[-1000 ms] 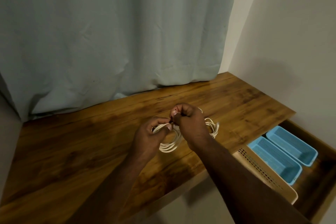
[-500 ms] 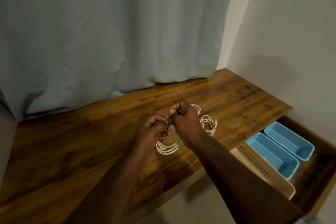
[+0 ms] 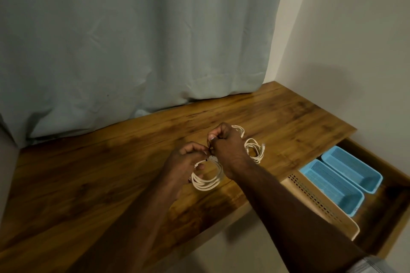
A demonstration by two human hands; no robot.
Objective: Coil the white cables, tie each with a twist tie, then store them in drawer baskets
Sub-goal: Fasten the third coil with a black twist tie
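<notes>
A coiled white cable (image 3: 207,180) hangs just above the wooden desk (image 3: 88,179), near its front edge. My left hand (image 3: 184,162) grips the top of this coil. My right hand (image 3: 226,150) pinches a thin dark twist tie (image 3: 209,149) at the coil's top, fingertips meeting those of the left. A second white cable (image 3: 255,148) lies coiled on the desk behind my right hand, partly hidden by it. To the right, an open drawer (image 3: 390,217) holds two blue baskets (image 3: 332,188) (image 3: 352,168) and a beige perforated basket (image 3: 319,204).
A pale curtain (image 3: 133,40) hangs along the back of the desk. A white wall (image 3: 355,51) stands at the right, above the drawer. The drawer juts out beyond the desk's right end.
Both hands stay at the coil's top with small finger movements at the tie. The view has shifted slightly, so the desk and drawer sit a little higher in frame.
</notes>
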